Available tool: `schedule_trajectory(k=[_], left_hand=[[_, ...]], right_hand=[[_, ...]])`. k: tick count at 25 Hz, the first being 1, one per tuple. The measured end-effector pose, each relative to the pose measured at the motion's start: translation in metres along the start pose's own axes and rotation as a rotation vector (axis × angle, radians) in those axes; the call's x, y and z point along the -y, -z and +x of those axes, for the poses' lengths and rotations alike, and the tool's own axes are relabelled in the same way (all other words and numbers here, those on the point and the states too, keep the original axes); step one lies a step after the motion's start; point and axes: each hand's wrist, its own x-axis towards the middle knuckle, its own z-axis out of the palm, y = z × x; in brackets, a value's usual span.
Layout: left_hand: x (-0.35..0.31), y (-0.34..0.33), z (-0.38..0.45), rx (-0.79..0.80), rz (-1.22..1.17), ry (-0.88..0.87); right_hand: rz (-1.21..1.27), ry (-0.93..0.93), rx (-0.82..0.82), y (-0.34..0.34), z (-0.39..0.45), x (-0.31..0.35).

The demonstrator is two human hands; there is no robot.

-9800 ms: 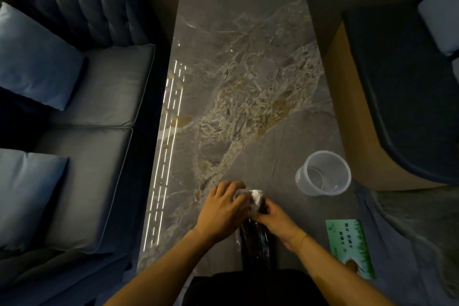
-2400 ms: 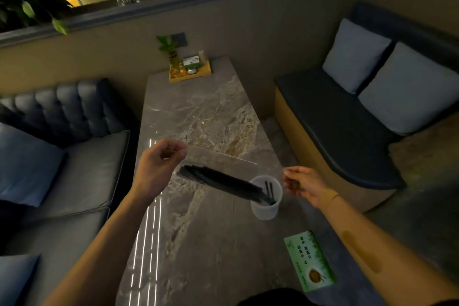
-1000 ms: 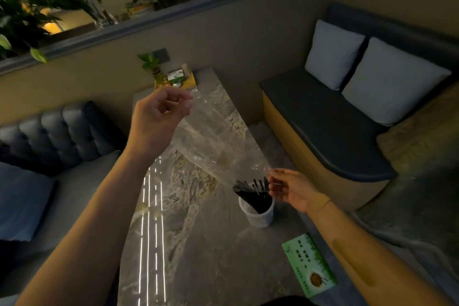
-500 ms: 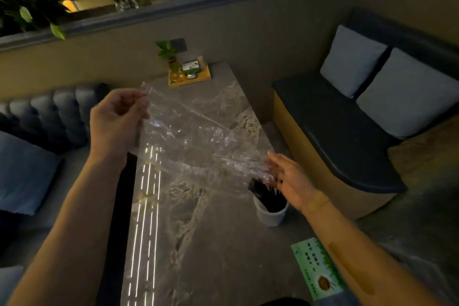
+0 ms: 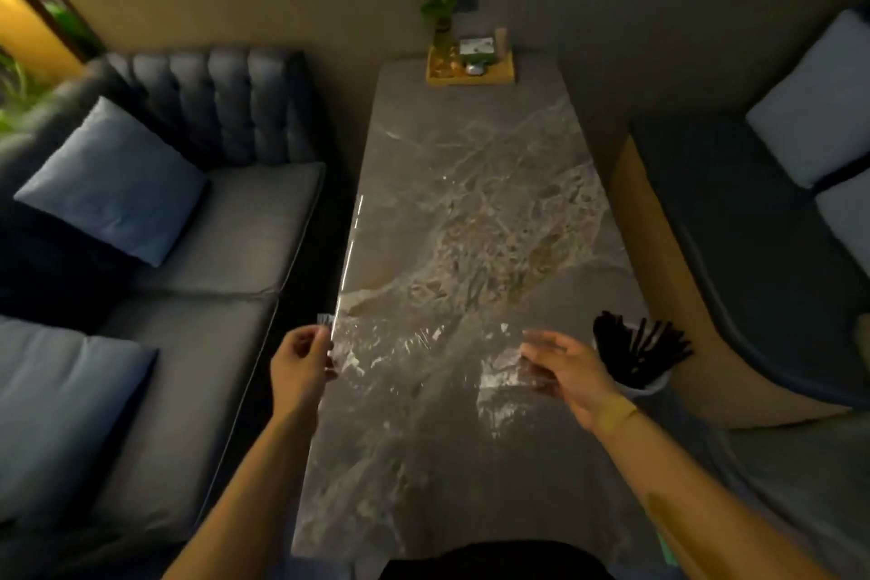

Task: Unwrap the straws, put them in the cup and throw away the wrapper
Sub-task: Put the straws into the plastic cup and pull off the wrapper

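A bundle of black straws [image 5: 638, 351] stands fanned out in a clear plastic cup [image 5: 652, 386] near the right edge of the marble table [image 5: 471, 184]. The clear plastic wrapper [image 5: 423, 353] is stretched flat between my hands, low over the table. My left hand [image 5: 301, 365] pinches its left edge at the table's left side. My right hand [image 5: 562, 370] holds its right end with the fingers spread, just left of the cup.
A yellow tray [image 5: 471, 73] with a small plant and condiments sits at the table's far end. A grey sofa [image 5: 197, 250] with blue cushions runs along the left. A dark bench [image 5: 753, 226] with pale cushions is on the right.
My hands have lowered the wrapper from chest height to just above the table and spread it wider. My view has tilted down. The straws stay in the cup.
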Motion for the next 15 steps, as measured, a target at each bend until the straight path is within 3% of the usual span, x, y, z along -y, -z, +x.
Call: schedule_trajectory(k=[5, 15], left_hand=[[0.071, 0.027, -0.012, 0.081, 0.183, 0.069], [0.142, 0.059, -0.024, 0.297, 0.505, 0.082]], right_hand=[[-0.130, -0.063, -0.207, -0.010, 0.018, -0.063], [-0.356, -0.150, -0.306, -0.002, 0.017, -0.158]])
